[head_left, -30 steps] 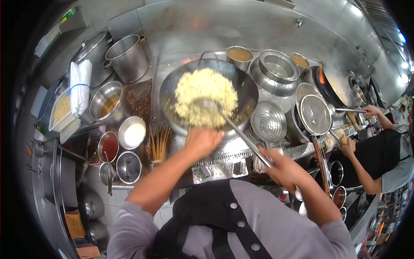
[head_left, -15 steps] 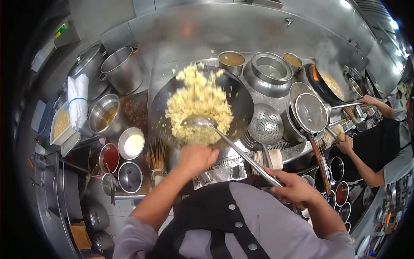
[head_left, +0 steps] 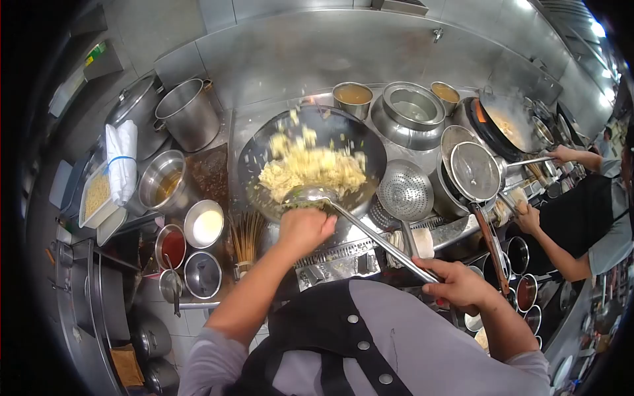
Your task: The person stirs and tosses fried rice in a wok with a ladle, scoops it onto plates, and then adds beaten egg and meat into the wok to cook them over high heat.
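Observation:
A dark wok (head_left: 264, 135) sits at the burner in front of me, with yellow food like fried rice or chopped egg with green bits (head_left: 314, 168) in it, some pieces flying above. At the wok's near rim, my left hand (head_left: 306, 233) is closed in a fist around its edge or handle; the grip itself is hidden. My right hand (head_left: 457, 284) wraps round the long handle of a metal ladle (head_left: 310, 193). The ladle's bowl lies in the near part of the wok, against the food.
Bowls of red sauce (head_left: 173, 247) and white contents (head_left: 207, 224) stand at left, near bamboo sticks (head_left: 247, 237). A perforated skimmer (head_left: 405, 190) and mesh strainer (head_left: 475, 171) lie right of the wok. Behind are broth pots (head_left: 352, 94). Another person's arm (head_left: 558, 244) works at a steaming wok.
The food has dropped back and spread, with loose pieces scattering upward. The ladle bowl sits lower and nearer my left hand, moved slightly right. Both hands keep their grips.

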Demonstrator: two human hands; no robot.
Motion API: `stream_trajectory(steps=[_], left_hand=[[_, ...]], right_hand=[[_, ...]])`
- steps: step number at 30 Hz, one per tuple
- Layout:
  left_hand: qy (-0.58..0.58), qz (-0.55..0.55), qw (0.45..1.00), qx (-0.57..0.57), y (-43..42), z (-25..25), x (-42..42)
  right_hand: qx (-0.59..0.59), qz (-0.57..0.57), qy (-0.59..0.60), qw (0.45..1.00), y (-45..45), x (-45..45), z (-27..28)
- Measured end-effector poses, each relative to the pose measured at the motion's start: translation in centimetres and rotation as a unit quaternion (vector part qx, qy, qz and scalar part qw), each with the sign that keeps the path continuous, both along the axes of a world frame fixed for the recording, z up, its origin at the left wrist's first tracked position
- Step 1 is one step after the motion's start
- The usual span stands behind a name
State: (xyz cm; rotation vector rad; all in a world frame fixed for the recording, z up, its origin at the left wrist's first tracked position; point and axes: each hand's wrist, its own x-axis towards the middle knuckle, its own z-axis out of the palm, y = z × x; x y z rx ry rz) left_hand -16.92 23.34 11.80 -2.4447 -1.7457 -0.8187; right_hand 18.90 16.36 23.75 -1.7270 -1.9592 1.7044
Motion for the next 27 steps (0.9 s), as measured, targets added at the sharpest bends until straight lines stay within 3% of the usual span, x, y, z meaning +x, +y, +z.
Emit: stream_trajectory(steps=[1, 4, 6, 7, 10, 12, 13, 15, 16, 17, 19, 21, 22, 23, 24, 25, 27], left_hand=[[-0.041, -0.017, 0.998, 0.034, 1.5, -1.4, 0.1], [0.009, 0.043, 0.999, 0.015, -0.1, -5.7, 1.7], [0.022, 0.027, 0.998, -0.054, -5.0, -7.9, 2.1], [0.014, 0.006, 0.996, -0.087, -7.3, -7.7, 1.9], [0.032, -0.010, 0.999, -0.027, -7.3, -3.0, 0.6], [0.017, -0.023, 1.000, -0.011, -3.3, -0.9, -0.3], [0.000, -0.018, 1.000, -0.005, -1.2, -0.7, -0.2], [-0.046, -0.005, 0.997, 0.060, 1.7, -3.0, 0.3], [-0.016, 0.014, 0.998, 0.059, 1.4, -4.1, 0.9], [0.010, 0.034, 0.998, 0.059, 0.4, -5.1, 1.6], [0.041, 0.060, 0.996, -0.054, -4.0, -6.7, 2.3], [-0.032, -0.043, 0.998, -0.017, -7.1, -6.3, 1.3], [0.014, -0.020, 0.999, -0.046, -7.2, -3.7, 1.2], [0.048, 0.006, 0.998, -0.048, -5.3, -2.9, 1.0], [0.083, 0.032, 0.995, -0.055, -3.4, -2.3, 0.5], [0.008, 0.010, 1.000, 0.018, -1.1, -2.8, 0.0], [-0.040, 0.028, 0.998, 0.042, 2.7, -2.8, -0.5]], right_hand=[[0.000, 0.000, 0.003, 1.000, 0.6, -0.7, -0.4], [0.099, -0.001, -0.045, 0.994, 3.8, -3.8, -5.7], [0.341, 0.063, -0.023, 0.938, 5.5, -4.9, -11.0], [0.383, 0.079, -0.004, 0.920, 5.3, -4.8, -11.7], [0.303, 0.080, 0.029, 0.949, 1.8, -1.9, -3.4], [0.028, 0.020, -0.007, 0.999, 0.2, 0.4, 0.2], [0.027, 0.022, -0.007, 0.999, 0.5, 0.1, 0.3], [0.082, 0.038, -0.077, 0.993, 1.5, -0.8, 0.0], [0.190, 0.054, -0.088, 0.976, 2.5, -1.8, -2.2], [0.192, 0.052, -0.090, 0.976, 3.7, -2.5, -5.7], [0.446, 0.091, -0.061, 0.888, 5.5, -3.1, -11.5], [0.436, 0.073, 0.006, 0.897, 3.7, -2.9, -9.8], [0.269, -0.034, 0.083, 0.959, 2.2, -2.6, -8.0], [0.083, -0.138, 0.151, 0.975, 1.1, -2.4, -6.4], [0.084, -0.173, 0.174, 0.966, 0.9, -2.8, -5.4], [0.108, -0.188, 0.136, 0.967, 1.6, -3.6, -4.4], [0.131, -0.200, 0.154, 0.959, 4.7, -5.6, -4.8]])
